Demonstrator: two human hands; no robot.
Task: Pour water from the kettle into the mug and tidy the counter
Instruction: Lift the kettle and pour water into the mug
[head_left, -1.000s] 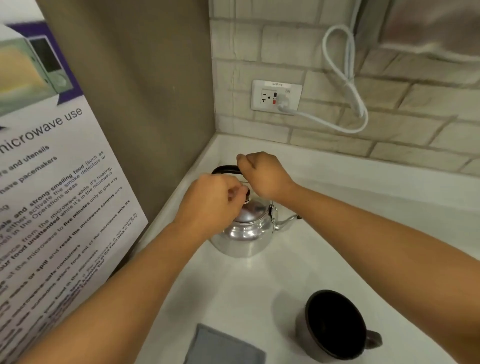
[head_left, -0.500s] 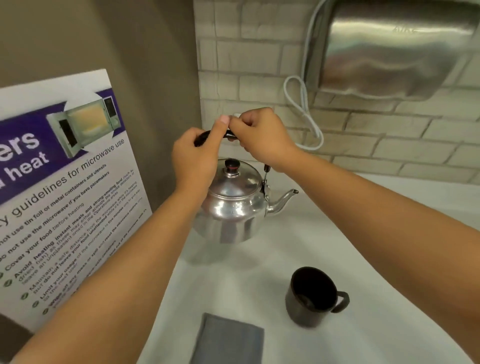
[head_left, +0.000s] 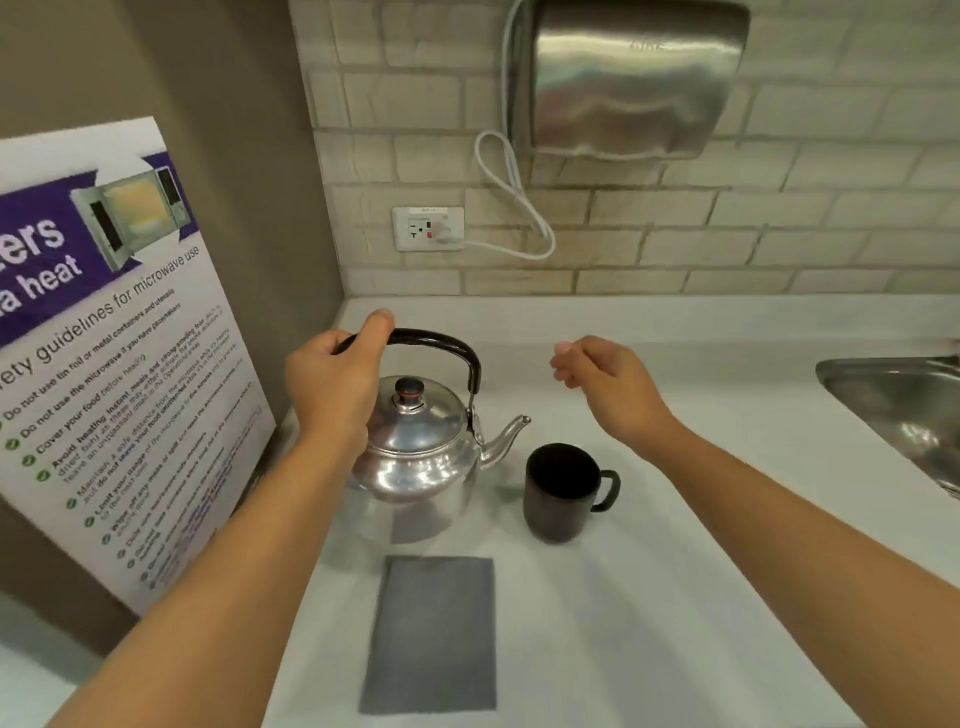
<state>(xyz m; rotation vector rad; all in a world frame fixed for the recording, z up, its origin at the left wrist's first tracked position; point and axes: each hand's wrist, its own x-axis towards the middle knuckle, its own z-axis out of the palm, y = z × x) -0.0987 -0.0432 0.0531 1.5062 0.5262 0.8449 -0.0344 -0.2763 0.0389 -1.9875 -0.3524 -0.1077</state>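
Observation:
A shiny metal kettle (head_left: 415, 457) with a black arched handle and a lid with a dark knob is near the left wall, its spout pointing right. My left hand (head_left: 335, 387) grips the left end of the handle. A dark mug (head_left: 561, 493) stands just right of the spout, its own handle turned right. My right hand (head_left: 605, 382) hovers above and behind the mug, fingers loosely curled and holding nothing. A grey folded cloth (head_left: 431, 634) lies flat on the white counter (head_left: 701, 597) in front of the kettle.
A microwave safety poster (head_left: 104, 332) leans against the left wall. A steel sink (head_left: 904, 410) sits at the right edge. On the tiled back wall hang a metal hand dryer (head_left: 628, 83) and a socket (head_left: 428, 228) with a white cord plugged in.
My right hand has let go of the kettle handle and moved right, above the mug. The kettle stays in my left hand and is now close beside the mug. The view has tilted up.

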